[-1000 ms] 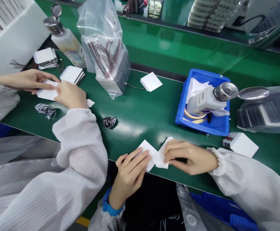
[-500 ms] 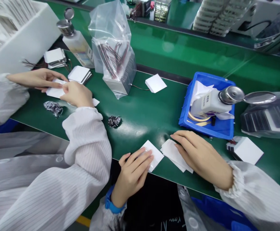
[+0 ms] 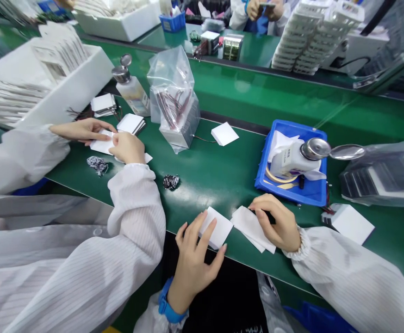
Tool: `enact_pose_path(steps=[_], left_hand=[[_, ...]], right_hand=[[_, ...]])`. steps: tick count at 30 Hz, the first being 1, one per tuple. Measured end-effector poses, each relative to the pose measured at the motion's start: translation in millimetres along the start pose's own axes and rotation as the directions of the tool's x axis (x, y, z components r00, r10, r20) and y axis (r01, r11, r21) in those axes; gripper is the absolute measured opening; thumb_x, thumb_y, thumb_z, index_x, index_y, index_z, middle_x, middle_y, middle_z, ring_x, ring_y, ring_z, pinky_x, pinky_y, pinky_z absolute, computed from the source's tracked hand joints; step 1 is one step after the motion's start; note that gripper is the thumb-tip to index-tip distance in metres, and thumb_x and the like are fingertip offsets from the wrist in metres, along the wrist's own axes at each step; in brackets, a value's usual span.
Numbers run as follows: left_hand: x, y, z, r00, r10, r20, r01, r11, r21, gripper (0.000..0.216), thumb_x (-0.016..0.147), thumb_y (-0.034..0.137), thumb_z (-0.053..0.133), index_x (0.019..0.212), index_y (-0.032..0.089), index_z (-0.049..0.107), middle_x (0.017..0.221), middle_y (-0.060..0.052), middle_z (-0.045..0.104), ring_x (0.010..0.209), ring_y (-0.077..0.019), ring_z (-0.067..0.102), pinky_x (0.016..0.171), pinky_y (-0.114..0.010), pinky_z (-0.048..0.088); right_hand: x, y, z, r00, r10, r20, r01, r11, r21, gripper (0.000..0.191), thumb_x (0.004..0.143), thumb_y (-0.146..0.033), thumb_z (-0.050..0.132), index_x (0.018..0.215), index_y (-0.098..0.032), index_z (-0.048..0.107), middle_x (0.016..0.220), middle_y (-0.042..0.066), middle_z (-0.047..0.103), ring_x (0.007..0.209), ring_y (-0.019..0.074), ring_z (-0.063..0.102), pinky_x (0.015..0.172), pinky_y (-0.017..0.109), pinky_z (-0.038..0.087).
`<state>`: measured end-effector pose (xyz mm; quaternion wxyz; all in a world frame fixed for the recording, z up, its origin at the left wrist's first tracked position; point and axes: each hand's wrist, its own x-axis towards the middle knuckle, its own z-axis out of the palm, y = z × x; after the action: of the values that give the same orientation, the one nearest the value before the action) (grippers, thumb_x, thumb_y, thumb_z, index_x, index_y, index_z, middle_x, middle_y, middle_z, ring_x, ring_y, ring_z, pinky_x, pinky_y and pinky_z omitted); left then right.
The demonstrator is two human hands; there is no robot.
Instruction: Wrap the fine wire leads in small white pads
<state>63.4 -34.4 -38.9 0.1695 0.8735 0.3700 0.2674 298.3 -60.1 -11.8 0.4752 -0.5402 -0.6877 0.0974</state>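
Note:
My left hand (image 3: 196, 259) is spread over the near-left side of a small stack of white square pieces (image 3: 220, 226) at the bench's front edge. Its fingers are apart and the thumb reaches the stack's near corner. To the right, my right hand (image 3: 277, 224) has bent fingers closed at the upper edge of folded white wipes (image 3: 249, 226), which lie flat on the bench; part of them is hidden under the hand. A crumpled dark-and-silver clump (image 3: 171, 181) lies beyond my left hand.
A blue tray (image 3: 292, 196) holds a dispenser bottle (image 3: 288, 162). White blocks (image 3: 352, 224) sit at right, another piece (image 3: 225, 134) farther back, near a bagged stack with wires (image 3: 177, 125). At left, a co-worker's hands (image 3: 128, 145) handle a white piece (image 3: 101, 145).
My left fingers have spread and slid off the top of the white stack, showing more of it. My right fingers have curled at the wipes. The camera has tilted up.

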Motion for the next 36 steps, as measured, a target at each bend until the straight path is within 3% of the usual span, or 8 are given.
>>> enact_pose_path(steps=[7,12,15,19,23,26,29,36], left_hand=[[23,5,-24,0.988,0.023,-0.155,-0.025,1.0,-0.01,0.037,0.089,0.017,0.06,0.126,0.021,0.055,0.13,-0.013,0.06,0.12,-0.0265,0.057,0.095,-0.041,0.046],[113,18,-26,0.946,0.047,-0.321,-0.033,0.998,0.051,0.033,0.09,0.024,0.063,0.122,0.021,0.058,0.126,-0.01,0.064,0.123,-0.0281,0.056,0.103,-0.045,0.041],[182,17,-10,0.983,0.03,-0.18,-0.011,0.995,0.102,0.021,0.093,0.028,0.058,0.112,0.023,0.064,0.13,-0.007,0.064,0.128,-0.0279,0.052,0.106,-0.047,0.036],[238,-7,17,0.997,0.018,0.077,-0.031,0.985,0.172,0.042,0.093,0.023,0.053,0.134,0.023,0.054,0.148,-0.007,0.05,0.145,-0.0276,0.032,0.118,-0.052,0.02],[246,-36,39,0.99,-0.023,0.139,-0.002,0.984,0.18,0.062,0.087,0.019,0.057,0.147,0.027,0.041,0.154,-0.005,0.042,0.148,-0.0292,0.024,0.118,-0.057,0.019],[245,-49,51,0.99,-0.093,0.11,0.071,0.978,0.195,0.065,0.092,0.034,0.054,0.151,0.021,0.033,0.158,-0.012,0.033,0.148,-0.0333,0.024,0.116,-0.057,0.024],[249,-52,61,0.986,-0.128,0.108,0.104,0.973,0.205,0.067,0.091,0.049,0.056,0.148,0.018,0.04,0.154,-0.016,0.038,0.142,-0.0371,0.033,0.114,-0.054,0.028],[248,-48,62,0.992,-0.105,0.068,0.089,0.976,0.2,0.049,0.091,0.043,0.057,0.134,0.02,0.056,0.128,-0.014,0.058,0.12,-0.0315,0.051,0.104,-0.047,0.038]], right_hand=[[3,-2,0,0.998,0.029,-0.052,-0.026,0.997,0.066,0.016,0.092,-0.007,0.05,0.095,-0.018,0.06,0.082,0.006,0.064,0.076,0.0166,0.062,0.066,0.029,0.053],[0,2,1,0.999,0.036,-0.022,-0.033,0.994,0.107,0.014,0.094,-0.009,0.049,0.094,-0.019,0.059,0.084,0.006,0.063,0.078,0.0165,0.061,0.068,0.029,0.051],[-3,3,2,1.0,0.031,0.003,-0.031,0.991,0.131,0.013,0.094,-0.01,0.049,0.091,-0.019,0.058,0.083,0.005,0.062,0.076,0.0159,0.06,0.068,0.029,0.05],[-5,5,3,0.999,0.034,0.042,-0.04,0.989,0.143,0.012,0.095,-0.012,0.049,0.09,-0.019,0.057,0.082,0.005,0.061,0.076,0.0152,0.059,0.068,0.028,0.049],[-5,6,4,0.997,0.017,0.081,-0.028,0.99,0.141,0.013,0.096,-0.015,0.048,0.088,-0.019,0.058,0.082,0.005,0.062,0.075,0.0151,0.059,0.069,0.028,0.049],[-6,6,5,0.994,-0.002,0.106,-0.012,0.992,0.13,0.014,0.096,-0.016,0.048,0.088,-0.019,0.058,0.081,0.005,0.062,0.074,0.0149,0.059,0.067,0.028,0.049],[-6,6,5,0.994,-0.036,0.1,0.025,0.993,0.114,0.015,0.096,-0.016,0.047,0.087,-0.018,0.058,0.08,0.006,0.063,0.073,0.0146,0.059,0.066,0.027,0.05],[-7,-18,-8,0.963,-0.225,0.148,0.228,0.974,-0.01,0.012,0.094,-0.014,0.047,0.094,-0.019,0.058,0.08,0.005,0.068,0.074,0.0148,0.062,0.067,0.028,0.05]])
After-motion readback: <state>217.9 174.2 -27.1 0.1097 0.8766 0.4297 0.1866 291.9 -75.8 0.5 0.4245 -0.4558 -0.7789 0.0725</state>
